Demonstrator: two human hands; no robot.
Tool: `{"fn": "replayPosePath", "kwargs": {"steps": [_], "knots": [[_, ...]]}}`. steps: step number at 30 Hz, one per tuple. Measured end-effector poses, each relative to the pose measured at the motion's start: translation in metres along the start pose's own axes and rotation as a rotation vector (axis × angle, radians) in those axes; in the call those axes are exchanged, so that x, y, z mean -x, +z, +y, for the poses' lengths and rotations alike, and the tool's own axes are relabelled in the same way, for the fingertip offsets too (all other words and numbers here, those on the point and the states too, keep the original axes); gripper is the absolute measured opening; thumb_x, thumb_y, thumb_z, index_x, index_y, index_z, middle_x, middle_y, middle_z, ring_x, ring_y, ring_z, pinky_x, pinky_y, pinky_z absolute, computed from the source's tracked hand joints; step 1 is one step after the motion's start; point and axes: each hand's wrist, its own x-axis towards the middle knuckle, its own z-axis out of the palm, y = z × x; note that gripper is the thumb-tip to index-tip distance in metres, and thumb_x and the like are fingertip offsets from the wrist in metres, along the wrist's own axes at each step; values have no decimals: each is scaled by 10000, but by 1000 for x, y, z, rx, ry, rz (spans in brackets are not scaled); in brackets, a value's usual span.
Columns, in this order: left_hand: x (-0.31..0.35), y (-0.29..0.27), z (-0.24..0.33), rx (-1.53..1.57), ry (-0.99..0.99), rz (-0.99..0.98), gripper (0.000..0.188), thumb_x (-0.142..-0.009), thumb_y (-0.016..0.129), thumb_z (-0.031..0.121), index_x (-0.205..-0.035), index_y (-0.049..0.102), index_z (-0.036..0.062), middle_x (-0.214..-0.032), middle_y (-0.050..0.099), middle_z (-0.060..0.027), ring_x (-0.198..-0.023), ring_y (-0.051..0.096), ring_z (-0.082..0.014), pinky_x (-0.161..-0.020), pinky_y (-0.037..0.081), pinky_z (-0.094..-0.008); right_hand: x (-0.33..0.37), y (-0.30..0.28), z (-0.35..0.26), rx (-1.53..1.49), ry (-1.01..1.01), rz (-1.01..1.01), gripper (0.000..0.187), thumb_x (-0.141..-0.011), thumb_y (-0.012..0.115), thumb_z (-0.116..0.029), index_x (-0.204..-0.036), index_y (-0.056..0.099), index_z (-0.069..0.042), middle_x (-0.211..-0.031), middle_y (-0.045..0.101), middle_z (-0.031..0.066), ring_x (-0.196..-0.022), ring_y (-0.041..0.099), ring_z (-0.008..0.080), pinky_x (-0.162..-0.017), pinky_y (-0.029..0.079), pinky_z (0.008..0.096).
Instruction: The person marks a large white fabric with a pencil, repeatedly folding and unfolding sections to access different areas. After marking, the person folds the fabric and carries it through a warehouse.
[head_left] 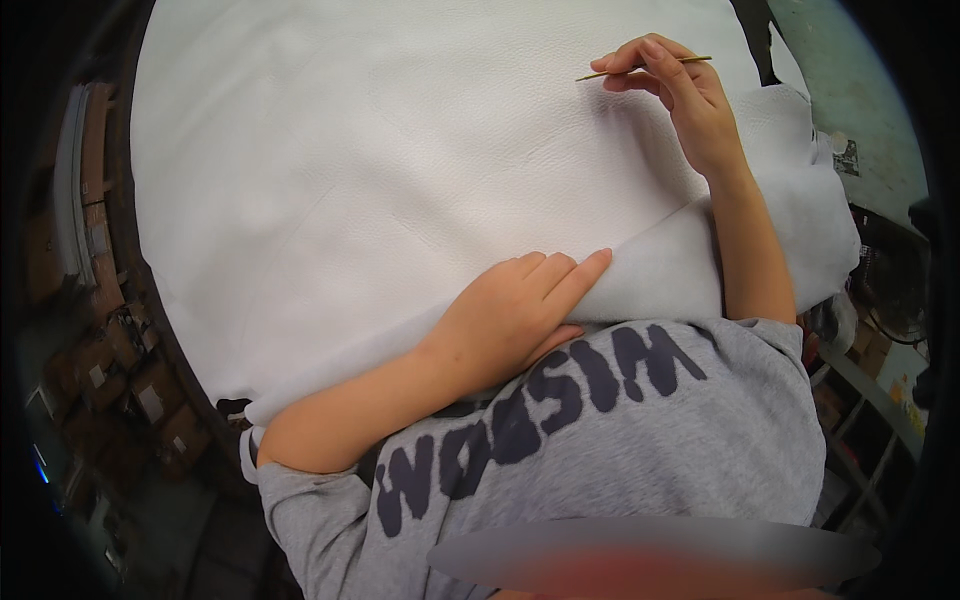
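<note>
A large white sheet of grained leather (380,130) is spread before me, its near edge turned over to show a smooth, matte greyish underside (660,265). At the upper right, my right hand (690,95) pinches a thin gold-coloured stick (645,67), shaped like a pen refill, with its tip pointing left just above or on the leather; contact cannot be made out. My left hand (515,305) lies on the leather by the turned-over edge, close to my body. Its index finger is stretched out and its thumb is apart, with nothing seen between them.
Brown cardboard boxes (160,400) are stacked low on the left, beyond the table's dark edge. A pale green floor (850,60) shows at the upper right. A dark round fan-like object (890,275) and a metal frame (870,400) stand on the right.
</note>
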Motion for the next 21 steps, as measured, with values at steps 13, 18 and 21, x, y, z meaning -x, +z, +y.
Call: {"fn": "replayPosePath", "kwargs": {"steps": [13, 18, 21], "knots": [[-7, -3, 6, 18, -36, -60, 693, -835, 727, 219, -1425, 464, -29, -981, 563, -128, -871, 575, -282, -798, 492, -374, 39, -28, 11, 169, 114, 281, 248, -1038, 508, -148, -1134, 676, 7, -1068, 705, 99, -1034, 696, 201, -982, 555, 360], [-6, -4, 5, 24, -28, -58, 693, -829, 733, 208, -1423, 465, -30, -991, 562, -134, -878, 574, -287, -810, 491, -380, 17, -16, 9, 94, 96, 230, 247, -1015, 514, -135, -1132, 690, -7, -1079, 712, 91, -1058, 686, 184, -984, 547, 345], [-4, -4, 5, 29, -33, -68, 704, -829, 736, 209, -1429, 460, -32, -1001, 565, -133, -884, 576, -286, -815, 492, -379, -5, -3, 9, 168, 85, 145, 238, -1004, 539, -155, -1128, 701, -33, -1059, 718, 68, -1060, 684, 165, -988, 538, 312]]}}
